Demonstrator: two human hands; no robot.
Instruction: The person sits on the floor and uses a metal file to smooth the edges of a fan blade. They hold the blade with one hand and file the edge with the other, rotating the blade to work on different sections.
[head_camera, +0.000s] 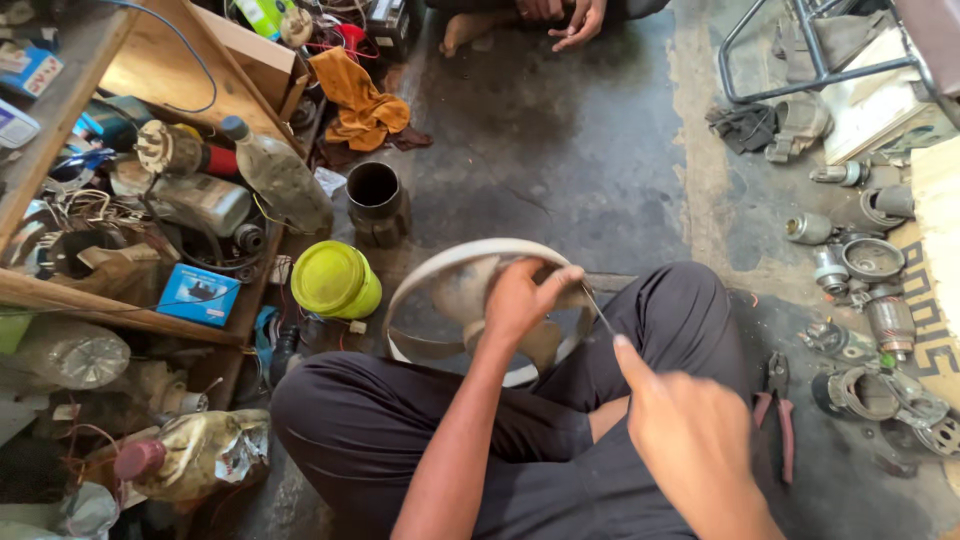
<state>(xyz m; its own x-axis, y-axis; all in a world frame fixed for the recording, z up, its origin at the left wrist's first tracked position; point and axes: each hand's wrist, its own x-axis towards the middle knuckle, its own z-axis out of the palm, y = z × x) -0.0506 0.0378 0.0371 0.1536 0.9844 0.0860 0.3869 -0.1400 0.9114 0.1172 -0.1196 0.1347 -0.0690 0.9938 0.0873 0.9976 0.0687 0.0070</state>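
Note:
I sit cross-legged on a dark floor in black trousers. My left hand (522, 298) grips the rim of a round white fan blade ring (440, 265) held upright in front of my knees; grey blades show inside the ring. My right hand (690, 432) is blurred and holds a thin metal tool (598, 309) whose tip reaches the ring's right side by my left fingers.
Red-handled pliers (777, 408) lie by my right knee. Metal motor parts (868, 262) are scattered at the right. A yellow-green lidded tub (334, 281), a dark metal cup (376, 203) and cluttered wooden shelves (130, 200) stand at the left. Another person's hands and foot (560, 18) show at the top.

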